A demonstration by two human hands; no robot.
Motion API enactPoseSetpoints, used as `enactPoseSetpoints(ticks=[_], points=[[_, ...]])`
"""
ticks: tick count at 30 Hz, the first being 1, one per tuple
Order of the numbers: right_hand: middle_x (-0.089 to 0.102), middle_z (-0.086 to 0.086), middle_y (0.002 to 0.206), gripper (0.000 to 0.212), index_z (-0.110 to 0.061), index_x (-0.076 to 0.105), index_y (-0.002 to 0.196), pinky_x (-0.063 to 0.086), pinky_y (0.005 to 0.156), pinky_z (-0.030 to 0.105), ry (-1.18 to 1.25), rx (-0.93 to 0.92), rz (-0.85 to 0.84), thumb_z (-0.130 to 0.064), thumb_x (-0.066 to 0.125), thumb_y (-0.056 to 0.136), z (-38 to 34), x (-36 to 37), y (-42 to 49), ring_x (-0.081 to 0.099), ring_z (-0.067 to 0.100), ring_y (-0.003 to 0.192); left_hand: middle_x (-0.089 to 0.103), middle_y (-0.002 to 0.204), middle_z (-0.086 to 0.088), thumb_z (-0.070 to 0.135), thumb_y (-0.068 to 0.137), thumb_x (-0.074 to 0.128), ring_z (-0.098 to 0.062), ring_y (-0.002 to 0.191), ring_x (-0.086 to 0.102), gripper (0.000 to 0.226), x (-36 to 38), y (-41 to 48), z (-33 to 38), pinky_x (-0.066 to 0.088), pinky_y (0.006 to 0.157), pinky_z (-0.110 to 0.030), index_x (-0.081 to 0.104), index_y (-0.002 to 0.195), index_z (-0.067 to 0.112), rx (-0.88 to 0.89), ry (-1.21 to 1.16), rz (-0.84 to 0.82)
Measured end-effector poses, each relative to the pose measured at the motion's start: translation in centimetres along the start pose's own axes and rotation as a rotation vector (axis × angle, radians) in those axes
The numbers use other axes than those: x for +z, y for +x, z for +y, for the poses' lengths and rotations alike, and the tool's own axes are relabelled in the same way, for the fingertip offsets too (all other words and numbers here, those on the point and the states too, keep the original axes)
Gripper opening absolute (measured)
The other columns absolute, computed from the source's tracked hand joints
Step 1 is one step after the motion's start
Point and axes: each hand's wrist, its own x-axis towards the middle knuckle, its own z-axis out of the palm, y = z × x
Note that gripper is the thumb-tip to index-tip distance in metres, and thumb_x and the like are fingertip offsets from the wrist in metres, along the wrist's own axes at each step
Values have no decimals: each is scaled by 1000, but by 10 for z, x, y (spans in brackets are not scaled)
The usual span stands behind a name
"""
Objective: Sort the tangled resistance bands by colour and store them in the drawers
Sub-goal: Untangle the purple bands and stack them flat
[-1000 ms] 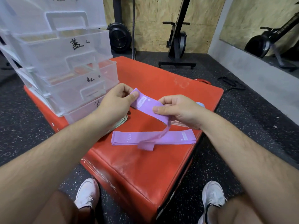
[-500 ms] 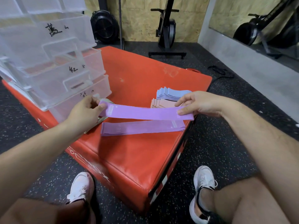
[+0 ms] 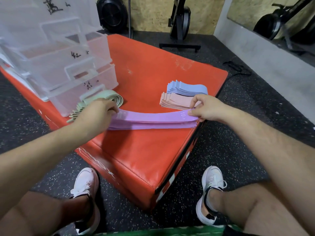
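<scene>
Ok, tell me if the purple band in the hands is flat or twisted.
Flat: the purple band spans untwisted between the left hand and right hand, each holding one end.

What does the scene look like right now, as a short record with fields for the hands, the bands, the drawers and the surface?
hands: left hand and right hand each hold one end of the purple band
held band: stretched flat just above the purple stack
other piles: pink stack and blue stack behind the right hand; green bands by the left hand
drawers: drawer unit, clear plastic, handwritten labels
surface: red padded box
</scene>
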Motion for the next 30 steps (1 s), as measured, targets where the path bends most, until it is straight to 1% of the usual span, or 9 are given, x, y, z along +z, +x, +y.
enactPoseSetpoints(ticks=[5,8,10,16,20,22,25,27,30], points=[[63,-1,68,7,-14,68,86,48,56,26,-152,-34,-13,-10,73,88,4,13,1,57,13,52,61,77,-15,-2,81,59,-37,77,58,13,11,-3,-6,51,69,-47,68,75,6,17,90,-104],[62,-8,69,4,-17,72,85,46,62,26,-217,-46,16,-14,73,87,7,17,3,56,8,57,62,77,-17,-2,80,57,-38,76,59,15,15,-4,-5,52,69,-48,68,73,5,34,133,-136],[60,-10,69,2,-18,72,86,42,58,24,-261,-54,43,-17,73,87,7,20,3,54,7,62,62,79,-17,-4,80,56,-38,77,61,17,16,-5,-6,53,70,-47,70,76,5,27,149,-144],[64,-6,76,2,-22,72,86,43,60,26,-319,-37,85,-24,72,87,11,27,5,59,13,69,51,96,-11,-4,83,57,-35,78,60,18,24,-8,-9,52,73,-44,69,87,9,-3,179,-143],[64,-7,76,2,-23,72,87,40,56,24,-347,-55,103,-23,70,87,12,31,1,57,8,67,40,95,-13,-7,72,59,-32,80,47,12,25,-14,-2,47,62,-45,62,71,5,92,354,-112],[64,-8,75,2,-23,71,87,39,56,24,-345,-63,104,-24,69,86,12,31,-1,56,7,68,42,94,-15,-10,67,58,-34,84,45,13,21,-18,6,48,62,-48,59,66,3,152,437,-133],[57,-12,79,4,-27,68,92,35,56,21,-379,-72,93,-28,69,88,13,29,-4,50,1,69,49,100,-14,-6,79,47,-37,90,53,19,20,-16,13,48,70,-47,60,88,5,155,449,-198],[58,-11,81,6,-30,64,93,34,55,22,-403,-30,68,-31,68,90,13,27,-7,48,0,68,51,101,-9,0,85,44,-35,91,58,27,19,-15,11,48,69,-43,58,103,13,162,470,-250],[66,-6,87,9,-31,62,94,44,60,26,-375,33,57,-31,69,89,15,27,-9,59,8,70,51,95,-2,9,90,49,-30,87,60,25,20,-14,3,50,65,-40,59,108,22,200,456,-234]])
